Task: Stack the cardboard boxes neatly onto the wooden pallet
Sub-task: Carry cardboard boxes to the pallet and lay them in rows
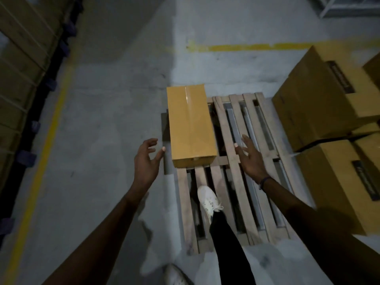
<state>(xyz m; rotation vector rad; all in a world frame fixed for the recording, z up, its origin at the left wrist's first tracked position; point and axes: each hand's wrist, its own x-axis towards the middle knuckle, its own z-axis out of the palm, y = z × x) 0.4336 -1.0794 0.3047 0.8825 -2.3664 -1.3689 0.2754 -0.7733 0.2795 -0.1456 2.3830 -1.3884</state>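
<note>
A taped cardboard box (190, 126) lies lengthwise on the far left part of the wooden pallet (232, 167), overhanging its left edge a little. My left hand (147, 159) hovers just left of the box's near corner, fingers spread, not touching it. My right hand (249, 157) hangs over the pallet slats to the right of the box, fingers straight and empty. One white shoe (208, 200) stands on the pallet's near slats.
More cardboard boxes (320, 99) are stacked on the floor right of the pallet, another box (337, 182) nearer. A wall of strapped cartons (22, 64) lines the left. Yellow floor lines (47, 140) run along the left and far side. A metal rack (345, 7) stands far right.
</note>
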